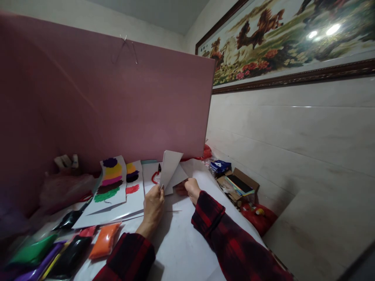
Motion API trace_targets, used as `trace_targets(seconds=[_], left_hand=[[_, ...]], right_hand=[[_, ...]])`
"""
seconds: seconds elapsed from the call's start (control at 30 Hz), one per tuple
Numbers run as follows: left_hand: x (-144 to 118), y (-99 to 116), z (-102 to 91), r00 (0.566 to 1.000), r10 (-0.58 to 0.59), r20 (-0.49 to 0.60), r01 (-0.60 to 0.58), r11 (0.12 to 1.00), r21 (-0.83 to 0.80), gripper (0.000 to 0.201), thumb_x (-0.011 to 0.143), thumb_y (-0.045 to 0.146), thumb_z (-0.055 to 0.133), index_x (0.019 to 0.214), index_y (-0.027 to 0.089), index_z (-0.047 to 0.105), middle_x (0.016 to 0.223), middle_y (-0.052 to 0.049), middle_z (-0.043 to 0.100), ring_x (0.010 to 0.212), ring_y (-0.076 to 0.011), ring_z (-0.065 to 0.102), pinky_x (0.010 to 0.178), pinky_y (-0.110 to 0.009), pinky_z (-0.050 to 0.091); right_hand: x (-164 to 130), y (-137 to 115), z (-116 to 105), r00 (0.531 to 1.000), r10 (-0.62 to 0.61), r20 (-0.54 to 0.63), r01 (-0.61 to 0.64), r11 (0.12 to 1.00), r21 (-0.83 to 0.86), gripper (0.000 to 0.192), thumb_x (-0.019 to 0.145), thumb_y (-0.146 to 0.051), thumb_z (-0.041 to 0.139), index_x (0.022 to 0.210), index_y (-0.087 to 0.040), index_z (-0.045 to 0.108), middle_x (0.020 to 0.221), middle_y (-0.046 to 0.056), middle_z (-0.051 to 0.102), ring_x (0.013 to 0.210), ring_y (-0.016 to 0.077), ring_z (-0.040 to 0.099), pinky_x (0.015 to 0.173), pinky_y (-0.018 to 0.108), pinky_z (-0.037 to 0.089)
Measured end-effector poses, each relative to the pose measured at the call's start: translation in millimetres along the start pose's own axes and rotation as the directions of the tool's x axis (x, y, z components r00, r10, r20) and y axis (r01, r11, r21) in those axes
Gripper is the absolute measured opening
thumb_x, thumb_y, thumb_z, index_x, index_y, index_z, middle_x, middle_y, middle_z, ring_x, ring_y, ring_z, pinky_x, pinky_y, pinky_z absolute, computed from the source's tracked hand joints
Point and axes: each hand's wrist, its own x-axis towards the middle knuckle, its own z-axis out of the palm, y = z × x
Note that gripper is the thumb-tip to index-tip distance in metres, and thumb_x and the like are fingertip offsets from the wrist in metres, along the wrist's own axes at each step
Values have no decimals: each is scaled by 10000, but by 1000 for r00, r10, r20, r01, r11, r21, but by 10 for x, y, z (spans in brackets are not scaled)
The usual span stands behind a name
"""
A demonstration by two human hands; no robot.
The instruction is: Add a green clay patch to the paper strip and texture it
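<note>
My left hand (154, 203) is closed on a folded white sheet of paper (171, 166), which stands up from its fingers. To its right my right hand (191, 189) is closed, its fingertips at the lower right corner of the paper; a part of the fingers is hidden. Just behind the paper lies a red-handled tool with a dark tip (155, 177), partly covered, its kind unclear. Left of the hands are two cards with painted colour patches, a wider card (113, 179) and a narrower card (134, 177).
Bags of coloured material, among them an orange bag (104, 240), a black bag (68, 257) and a green bag (35, 249), lie at the front left. A pink panel (131, 105) stands behind the white table surface (187, 242). An open cardboard box (246, 180) sits at the right.
</note>
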Motion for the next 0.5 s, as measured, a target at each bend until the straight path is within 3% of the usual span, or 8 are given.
trace_targets(seconds=[0.1, 0.23, 0.33, 0.5], left_hand=[[3, 9, -7, 1000, 8, -2, -8, 1000, 1, 197, 929, 312, 556, 998, 140, 624, 935, -35, 659, 779, -143, 638, 709, -329, 550], [4, 27, -23, 1000, 7, 2, -7, 1000, 7, 181, 933, 301, 550, 931, 137, 626, 862, -18, 652, 735, -131, 628, 688, -313, 542], [-14, 55, -39, 999, 8, 35, -9, 1000, 14, 181, 931, 297, 552, 923, 133, 626, 857, -17, 651, 747, -137, 631, 697, -321, 541], [-57, 113, -57, 990, 34, 134, -38, 999, 27, 239, 919, 314, 570, 1085, 147, 609, 1062, -63, 647, 902, -182, 641, 782, -381, 548]], right_hand=[[-90, 84, 106, 994, 98, 40, -93, 989, -111, 256, 943, -316, 571, 1125, -138, 595, 1047, 63, 644, 836, 168, 652, 711, 341, 564], [-174, 142, 240, 988, 146, 58, -128, 963, -238, 233, 938, -303, 581, 1093, -131, 604, 1006, 55, 649, 796, 155, 650, 679, 318, 564], [-184, 166, 311, 991, 119, 55, -98, 953, -286, 212, 939, -295, 581, 1067, -129, 610, 961, 42, 652, 747, 138, 645, 642, 292, 559], [-164, 166, 342, 1000, 22, 22, -15, 957, -289, 216, 945, -307, 570, 1062, -130, 611, 949, 38, 653, 734, 134, 644, 633, 288, 558]])
